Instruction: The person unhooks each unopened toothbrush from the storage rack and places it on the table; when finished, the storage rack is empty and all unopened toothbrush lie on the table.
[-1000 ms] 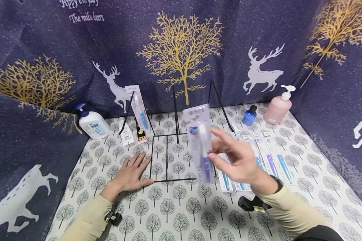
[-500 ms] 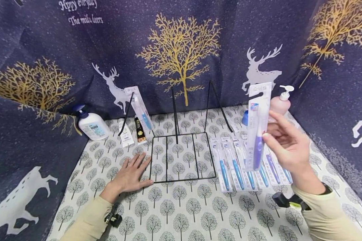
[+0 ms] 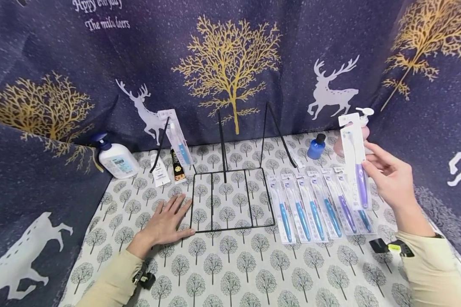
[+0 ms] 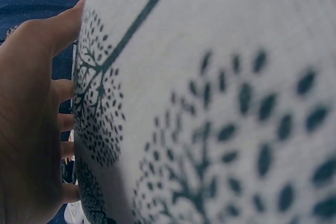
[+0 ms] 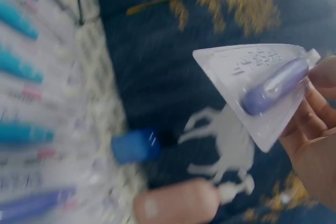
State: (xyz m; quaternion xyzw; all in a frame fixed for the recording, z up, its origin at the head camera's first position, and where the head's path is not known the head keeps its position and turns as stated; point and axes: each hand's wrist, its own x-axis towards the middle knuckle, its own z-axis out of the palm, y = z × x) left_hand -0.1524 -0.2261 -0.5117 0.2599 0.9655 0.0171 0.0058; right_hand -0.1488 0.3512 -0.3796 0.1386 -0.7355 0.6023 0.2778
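Note:
In the head view my right hand (image 3: 392,175) pinches the edge of a packaged purple toothbrush (image 3: 361,179), held upright above the right end of a row of packaged toothbrushes (image 3: 317,213). The right wrist view shows the package's lower end and its purple handle (image 5: 275,87) beside the fingers. My left hand (image 3: 169,221) lies flat on the tablecloth with fingers spread, its fingertips by the left edge of a black wire rack (image 3: 230,229). One packaged blue toothbrush (image 3: 178,138) hangs on the rack's left prong.
White (image 3: 160,170) and black (image 3: 178,166) tubes lie behind the left hand. A white pump bottle (image 3: 118,160) stands at the back left. At the back right are a blue bottle (image 3: 316,147) and a pink pump bottle (image 3: 339,147), partly hidden by the held package.
My right hand has carried the packaged purple toothbrush rightward from in front of the rack to over the row's right end. The left hand has stayed in place.

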